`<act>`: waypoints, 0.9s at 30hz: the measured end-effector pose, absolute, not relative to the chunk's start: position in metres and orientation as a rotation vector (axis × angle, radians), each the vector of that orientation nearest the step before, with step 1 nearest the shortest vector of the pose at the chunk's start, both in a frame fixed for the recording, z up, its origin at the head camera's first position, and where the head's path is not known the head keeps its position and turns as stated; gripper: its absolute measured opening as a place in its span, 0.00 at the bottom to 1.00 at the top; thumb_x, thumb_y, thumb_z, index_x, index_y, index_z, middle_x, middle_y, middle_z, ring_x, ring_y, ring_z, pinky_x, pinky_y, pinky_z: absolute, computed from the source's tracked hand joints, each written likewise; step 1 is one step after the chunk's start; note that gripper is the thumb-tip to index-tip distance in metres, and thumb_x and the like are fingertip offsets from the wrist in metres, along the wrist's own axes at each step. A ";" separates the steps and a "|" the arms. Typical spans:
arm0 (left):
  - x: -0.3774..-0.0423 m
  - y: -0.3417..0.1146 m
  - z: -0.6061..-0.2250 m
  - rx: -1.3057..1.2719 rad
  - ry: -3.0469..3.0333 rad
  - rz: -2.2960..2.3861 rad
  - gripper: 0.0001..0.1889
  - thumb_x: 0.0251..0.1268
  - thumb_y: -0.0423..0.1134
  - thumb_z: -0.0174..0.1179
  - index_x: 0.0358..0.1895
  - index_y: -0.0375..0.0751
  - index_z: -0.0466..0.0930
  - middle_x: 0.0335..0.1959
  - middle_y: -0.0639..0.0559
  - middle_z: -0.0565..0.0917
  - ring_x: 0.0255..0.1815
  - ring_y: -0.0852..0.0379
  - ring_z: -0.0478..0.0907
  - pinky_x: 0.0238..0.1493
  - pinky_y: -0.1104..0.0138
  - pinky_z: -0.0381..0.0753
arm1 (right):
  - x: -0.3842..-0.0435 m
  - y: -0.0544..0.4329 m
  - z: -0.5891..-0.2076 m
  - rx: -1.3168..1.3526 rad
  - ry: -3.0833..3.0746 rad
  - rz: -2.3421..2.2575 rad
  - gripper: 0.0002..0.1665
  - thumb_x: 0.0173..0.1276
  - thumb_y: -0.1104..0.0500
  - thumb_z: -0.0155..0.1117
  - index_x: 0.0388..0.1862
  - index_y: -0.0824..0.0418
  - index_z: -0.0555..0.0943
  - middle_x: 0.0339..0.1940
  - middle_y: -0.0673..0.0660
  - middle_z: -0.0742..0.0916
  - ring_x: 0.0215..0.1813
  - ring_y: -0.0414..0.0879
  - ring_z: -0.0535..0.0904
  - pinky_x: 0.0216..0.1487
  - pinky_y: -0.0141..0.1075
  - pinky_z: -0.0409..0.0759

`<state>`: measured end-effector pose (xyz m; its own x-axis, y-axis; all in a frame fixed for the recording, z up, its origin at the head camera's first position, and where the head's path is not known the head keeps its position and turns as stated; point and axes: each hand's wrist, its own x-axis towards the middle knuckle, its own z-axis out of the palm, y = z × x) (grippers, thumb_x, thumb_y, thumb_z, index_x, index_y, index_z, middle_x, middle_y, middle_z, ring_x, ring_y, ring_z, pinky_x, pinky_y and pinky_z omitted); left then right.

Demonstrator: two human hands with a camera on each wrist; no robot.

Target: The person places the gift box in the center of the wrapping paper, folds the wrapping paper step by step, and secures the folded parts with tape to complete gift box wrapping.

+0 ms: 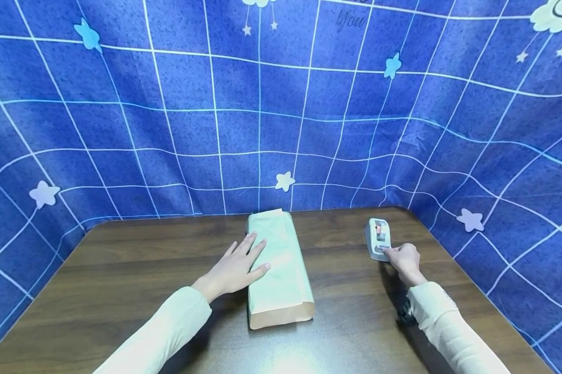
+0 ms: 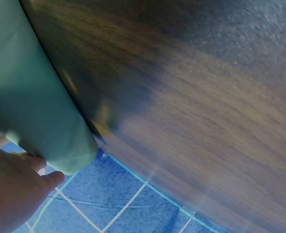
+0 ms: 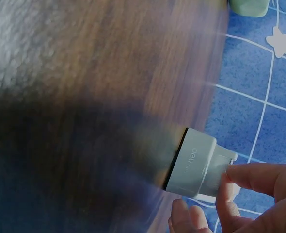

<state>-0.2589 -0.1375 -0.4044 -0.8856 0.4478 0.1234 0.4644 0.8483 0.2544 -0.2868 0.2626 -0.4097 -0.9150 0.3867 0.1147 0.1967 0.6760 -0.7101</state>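
Observation:
A long box wrapped in pale green paper (image 1: 278, 270) lies lengthwise on the table, its near end peach-coloured and a paper flap showing at the far end. My left hand (image 1: 234, 267) rests on its left side with fingers spread; the left wrist view shows the box's side (image 2: 31, 92) beside that hand (image 2: 17, 187). To the right stands a grey tape dispenser (image 1: 372, 241) with a small roll inside. My right hand (image 1: 404, 259) is at its near end, where thumb and forefinger pinch the tape end. The right wrist view shows these fingers (image 3: 259, 177) against the dispenser (image 3: 191, 162).
Both things stand on a dark wooden table (image 1: 169, 249). Behind and to the right hangs a blue curtain (image 1: 192, 130) with white grid lines and stars. The dispenser is near the table's right edge, and the box reaches toward the back edge.

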 end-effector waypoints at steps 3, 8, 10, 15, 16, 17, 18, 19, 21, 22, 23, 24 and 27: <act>-0.258 -0.137 -0.404 -0.728 -2.969 -0.434 0.36 0.66 0.64 0.38 0.71 0.48 0.50 0.74 0.43 0.46 0.74 0.47 0.43 0.70 0.48 0.44 | -0.288 0.263 -0.411 -0.462 -2.633 1.071 0.16 0.54 0.59 0.62 0.23 0.74 0.82 0.35 0.71 0.84 0.42 0.66 0.76 0.46 0.52 0.72; -0.258 -0.137 -0.404 -0.732 -2.970 -0.430 0.36 0.66 0.64 0.37 0.71 0.47 0.50 0.74 0.43 0.46 0.74 0.47 0.42 0.70 0.48 0.44 | -0.290 0.264 -0.414 -0.475 -2.638 1.076 0.16 0.55 0.58 0.62 0.23 0.74 0.82 0.36 0.72 0.84 0.43 0.66 0.75 0.47 0.52 0.72; -0.258 -0.137 -0.404 -0.737 -2.966 -0.431 0.36 0.66 0.64 0.38 0.71 0.47 0.51 0.74 0.42 0.46 0.74 0.47 0.43 0.70 0.47 0.44 | -0.291 0.264 -0.414 -0.485 -2.641 1.073 0.16 0.54 0.58 0.63 0.24 0.74 0.82 0.36 0.72 0.83 0.44 0.65 0.75 0.48 0.52 0.72; -0.258 -0.137 -0.403 -0.734 -2.956 -0.441 0.36 0.66 0.63 0.39 0.71 0.46 0.52 0.74 0.42 0.47 0.74 0.46 0.43 0.70 0.47 0.45 | -0.293 0.266 -0.413 -0.474 -2.667 1.038 0.16 0.53 0.58 0.62 0.23 0.74 0.82 0.35 0.73 0.83 0.42 0.64 0.75 0.47 0.52 0.72; -0.258 -0.137 -0.403 -0.734 -2.954 -0.441 0.36 0.66 0.63 0.39 0.71 0.46 0.52 0.74 0.42 0.47 0.74 0.46 0.43 0.70 0.47 0.45 | -0.293 0.266 -0.413 -0.471 -2.671 1.032 0.16 0.52 0.59 0.62 0.23 0.74 0.82 0.35 0.73 0.83 0.42 0.64 0.75 0.47 0.52 0.72; -0.258 -0.137 -0.402 -0.733 -2.955 -0.442 0.36 0.66 0.63 0.39 0.71 0.46 0.52 0.74 0.42 0.47 0.74 0.46 0.44 0.70 0.47 0.45 | -0.293 0.266 -0.413 -0.470 -2.676 1.023 0.16 0.52 0.59 0.61 0.22 0.74 0.81 0.35 0.73 0.83 0.42 0.64 0.75 0.47 0.52 0.73; -0.257 -0.137 -0.402 -0.734 -2.956 -0.439 0.36 0.66 0.63 0.39 0.71 0.46 0.52 0.74 0.42 0.47 0.74 0.46 0.43 0.70 0.47 0.45 | -0.294 0.267 -0.413 -0.471 -2.681 1.019 0.16 0.52 0.59 0.61 0.22 0.74 0.81 0.35 0.73 0.83 0.42 0.64 0.75 0.47 0.52 0.73; -0.257 -0.136 -0.402 -0.734 -2.959 -0.438 0.36 0.66 0.63 0.39 0.71 0.46 0.52 0.74 0.42 0.47 0.74 0.46 0.43 0.70 0.47 0.45 | -0.294 0.267 -0.413 -0.475 -2.683 1.015 0.16 0.51 0.59 0.61 0.23 0.74 0.81 0.35 0.73 0.83 0.43 0.64 0.75 0.47 0.52 0.73; -0.257 -0.136 -0.401 -0.735 -2.964 -0.435 0.36 0.66 0.63 0.39 0.71 0.46 0.51 0.74 0.42 0.47 0.74 0.46 0.43 0.70 0.47 0.45 | -0.294 0.267 -0.412 -0.474 -2.689 1.011 0.15 0.51 0.59 0.61 0.23 0.74 0.81 0.36 0.74 0.82 0.43 0.65 0.75 0.47 0.52 0.73; -0.256 -0.136 -0.401 -0.734 -2.966 -0.434 0.36 0.66 0.63 0.39 0.71 0.46 0.51 0.74 0.42 0.47 0.74 0.46 0.43 0.70 0.47 0.45 | -0.294 0.267 -0.412 -0.473 -2.691 1.008 0.15 0.50 0.59 0.61 0.22 0.74 0.81 0.36 0.75 0.82 0.44 0.66 0.75 0.48 0.52 0.73; -0.256 -0.136 -0.401 -0.734 -2.968 -0.432 0.36 0.66 0.63 0.39 0.71 0.47 0.51 0.74 0.42 0.47 0.74 0.47 0.43 0.70 0.47 0.45 | -0.295 0.267 -0.412 -0.470 -2.695 0.996 0.15 0.50 0.59 0.61 0.22 0.75 0.81 0.36 0.75 0.82 0.44 0.67 0.75 0.48 0.53 0.73; -0.256 -0.136 -0.401 -0.734 -2.969 -0.432 0.36 0.66 0.63 0.39 0.71 0.46 0.51 0.74 0.42 0.47 0.74 0.46 0.43 0.70 0.47 0.45 | -0.295 0.267 -0.413 -0.469 -2.701 0.984 0.15 0.49 0.60 0.62 0.22 0.75 0.81 0.36 0.75 0.82 0.44 0.68 0.75 0.48 0.53 0.73; -0.256 -0.136 -0.400 -0.733 -2.973 -0.430 0.36 0.66 0.63 0.39 0.71 0.46 0.51 0.74 0.42 0.46 0.74 0.47 0.43 0.70 0.47 0.45 | -0.295 0.269 -0.414 -0.461 -2.731 0.940 0.13 0.48 0.61 0.62 0.19 0.74 0.80 0.32 0.74 0.82 0.42 0.69 0.75 0.47 0.53 0.73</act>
<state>-0.2555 -0.1362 -0.4001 -0.8866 0.4484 0.1133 0.4622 0.8493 0.2553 -0.2946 0.2693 -0.4136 -0.9277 0.3596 0.1006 0.2216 0.7469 -0.6270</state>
